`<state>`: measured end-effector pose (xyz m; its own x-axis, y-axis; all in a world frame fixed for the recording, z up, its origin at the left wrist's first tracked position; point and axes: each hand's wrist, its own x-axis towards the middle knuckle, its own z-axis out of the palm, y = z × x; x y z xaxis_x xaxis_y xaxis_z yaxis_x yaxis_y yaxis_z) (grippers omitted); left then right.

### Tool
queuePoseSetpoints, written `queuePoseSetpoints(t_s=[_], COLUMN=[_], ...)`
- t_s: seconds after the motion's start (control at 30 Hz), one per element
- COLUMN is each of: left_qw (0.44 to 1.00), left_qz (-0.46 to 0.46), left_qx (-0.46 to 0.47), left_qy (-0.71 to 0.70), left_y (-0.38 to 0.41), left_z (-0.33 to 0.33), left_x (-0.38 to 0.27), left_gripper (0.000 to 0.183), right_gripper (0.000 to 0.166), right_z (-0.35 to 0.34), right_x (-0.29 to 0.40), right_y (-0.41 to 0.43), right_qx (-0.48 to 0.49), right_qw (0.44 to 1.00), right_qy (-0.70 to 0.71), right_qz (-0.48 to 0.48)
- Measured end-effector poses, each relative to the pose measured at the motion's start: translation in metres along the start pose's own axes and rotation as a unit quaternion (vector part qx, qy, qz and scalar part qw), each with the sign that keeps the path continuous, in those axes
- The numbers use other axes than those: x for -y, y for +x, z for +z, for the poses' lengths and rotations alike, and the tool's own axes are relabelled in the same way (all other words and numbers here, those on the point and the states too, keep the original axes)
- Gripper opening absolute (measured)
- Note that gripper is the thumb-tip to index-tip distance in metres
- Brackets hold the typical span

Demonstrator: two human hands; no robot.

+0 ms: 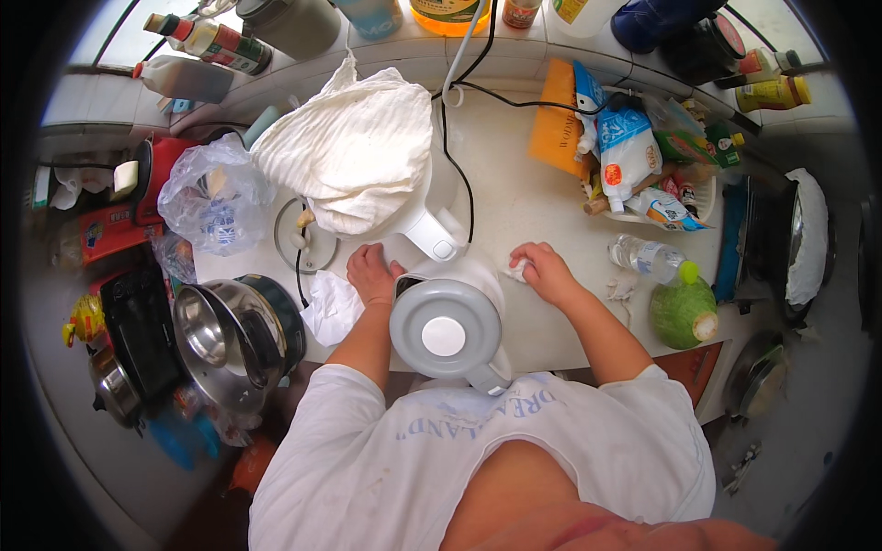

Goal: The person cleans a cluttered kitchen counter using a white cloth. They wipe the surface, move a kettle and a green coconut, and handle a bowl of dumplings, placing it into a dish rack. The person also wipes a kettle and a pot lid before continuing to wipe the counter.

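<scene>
My right hand is closed around a crumpled white tissue or cloth on the pale countertop. To the left, my left hand rests on the counter with its thumb apart from the fingers, and I see nothing in it. Between my forearms stands a white electric kettle with a grey lid, its handle towards my body. Behind it, a white cloth covers most of another white appliance, whose handle sticks out towards me. Crumpled white paper lies beside my left forearm.
At left are a glass lid, a plastic bag and stacked metal pots. A clear bottle, a green melon or gourd and a basket of packets stand right. A black cable crosses the counter; bottles line the back ledge.
</scene>
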<state>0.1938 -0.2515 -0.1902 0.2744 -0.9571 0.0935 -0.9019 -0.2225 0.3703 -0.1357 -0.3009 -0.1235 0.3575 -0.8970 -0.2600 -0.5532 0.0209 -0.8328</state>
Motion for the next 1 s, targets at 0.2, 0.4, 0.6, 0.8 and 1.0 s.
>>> queuePoseSetpoints(t_s=[0.2, 0.4, 0.6, 0.8, 1.0], left_qw=[1.0, 0.998, 0.999, 0.995, 0.998], left_qz=[-0.012, -0.029, -0.004, -0.028, -0.001], left_qx=[0.014, 0.059, 0.032, 0.07, 0.045], left_qy=[0.005, 0.005, 0.028, 0.06, 0.035], left_y=[-0.002, 0.006, -0.001, 0.0, 0.004], left_z=[0.003, -0.002, 0.009, 0.01, 0.005], left_x=[0.006, 0.002, 0.015, 0.012, 0.01], left_gripper=[0.051, 0.051, 0.058, 0.055, 0.052], right_gripper=[0.034, 0.032, 0.033, 0.033, 0.031], right_z=[-0.1, -0.253, -0.28, -0.28, -0.242], right_x=[0.085, 0.019, -0.024, -0.027, -0.007], right_y=[0.021, 0.139, 0.2, 0.206, 0.212], right_qx=[-0.348, -0.555, -0.519, -0.466, -0.477], right_qw=[0.912, 0.828, 0.803, 0.825, 0.855], right_qy=[0.215, 0.065, -0.258, -0.28, -0.192], right_qz=[-0.02, 0.045, 0.136, 0.156, 0.069])
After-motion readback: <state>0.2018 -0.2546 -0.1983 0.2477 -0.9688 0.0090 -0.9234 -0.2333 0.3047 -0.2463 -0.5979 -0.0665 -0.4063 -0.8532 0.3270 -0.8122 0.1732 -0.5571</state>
